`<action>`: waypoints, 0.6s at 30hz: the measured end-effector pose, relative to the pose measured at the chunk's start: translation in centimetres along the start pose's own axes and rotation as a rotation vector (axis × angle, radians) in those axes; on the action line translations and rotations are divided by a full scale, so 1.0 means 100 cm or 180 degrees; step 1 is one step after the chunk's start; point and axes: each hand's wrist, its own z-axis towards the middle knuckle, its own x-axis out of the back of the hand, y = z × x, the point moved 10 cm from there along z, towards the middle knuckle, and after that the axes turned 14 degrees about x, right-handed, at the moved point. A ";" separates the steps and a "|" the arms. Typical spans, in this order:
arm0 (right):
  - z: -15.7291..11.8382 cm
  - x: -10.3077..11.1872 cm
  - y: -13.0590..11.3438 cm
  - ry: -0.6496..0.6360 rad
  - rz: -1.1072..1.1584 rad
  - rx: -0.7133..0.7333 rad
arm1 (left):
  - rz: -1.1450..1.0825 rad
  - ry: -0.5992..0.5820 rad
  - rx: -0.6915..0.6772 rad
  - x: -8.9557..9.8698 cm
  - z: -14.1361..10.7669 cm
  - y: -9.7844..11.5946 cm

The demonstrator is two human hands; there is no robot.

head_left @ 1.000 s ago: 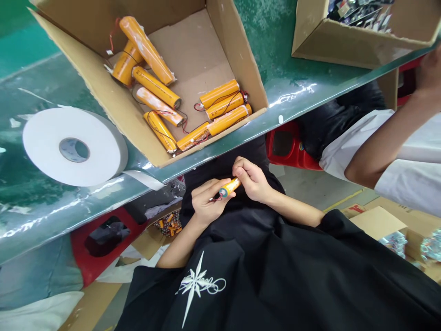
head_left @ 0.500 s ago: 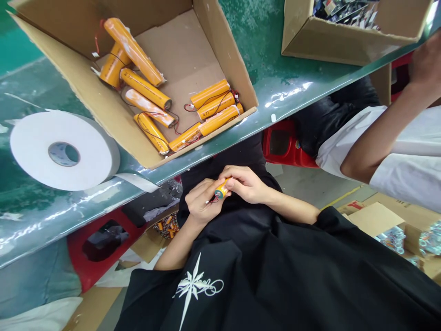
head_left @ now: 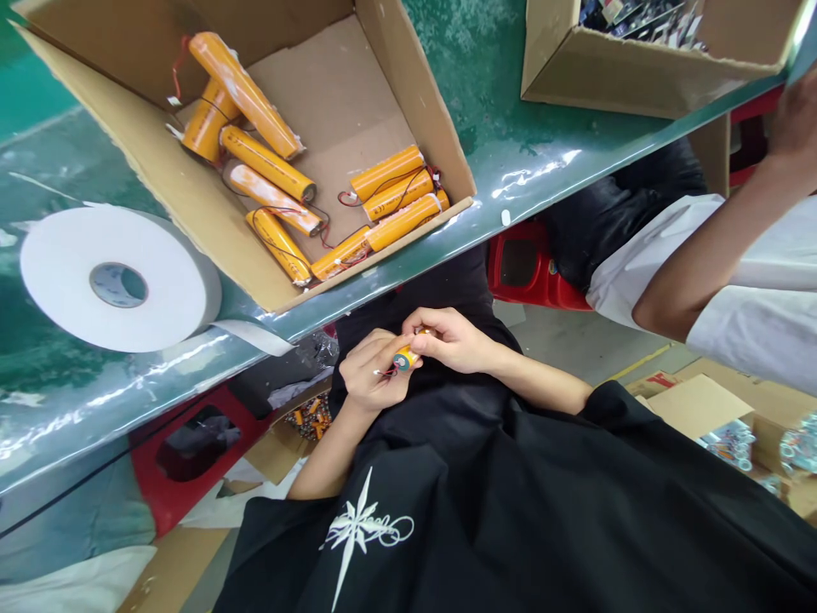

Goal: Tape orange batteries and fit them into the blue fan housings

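In front of my black shirt, just off the table edge, I hold an orange cylindrical battery pack (head_left: pixel 405 358) with its round end towards me. My left hand (head_left: pixel 371 372) is closed around its lower side, and a thin wire with a small white plug hangs by those fingers. My right hand (head_left: pixel 452 340) pinches the far part of the pack with thumb and fingers; that part is mostly hidden. A cardboard box (head_left: pixel 332 94) on the table holds several more orange battery packs (head_left: pixel 268 162) with red and black wires.
A big roll of white tape (head_left: pixel 64 272) lies on the green table (head_left: pixel 498 145), its loose end over the edge. Another cardboard box (head_left: pixel 613 72) holds small parts. A co-worker's arm (head_left: pixel 708 230) is at the right. Red stools (head_left: pixel 542 272) and boxes stand below.
The battery pack and both hands have shifted slightly left. The pack has turned a little, so more of its round end and orange side shows. Both hands still hold it.
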 end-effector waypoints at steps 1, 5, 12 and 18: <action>0.000 -0.001 0.000 -0.0044 0.0000 -0.0019 | -0.0007 -0.0036 -0.0021 -0.001 0.000 0.001; -0.003 -0.003 0.017 0.0241 0.0664 -0.0403 | 0.0046 0.0146 -0.0087 0.003 -0.003 0.003; 0.006 -0.005 -0.001 0.0080 0.0554 -0.0116 | 0.0100 0.0155 -0.0243 0.009 0.001 0.009; 0.003 -0.018 0.013 0.0129 0.1508 -0.0622 | 0.0164 0.0362 -0.0381 0.016 0.004 0.017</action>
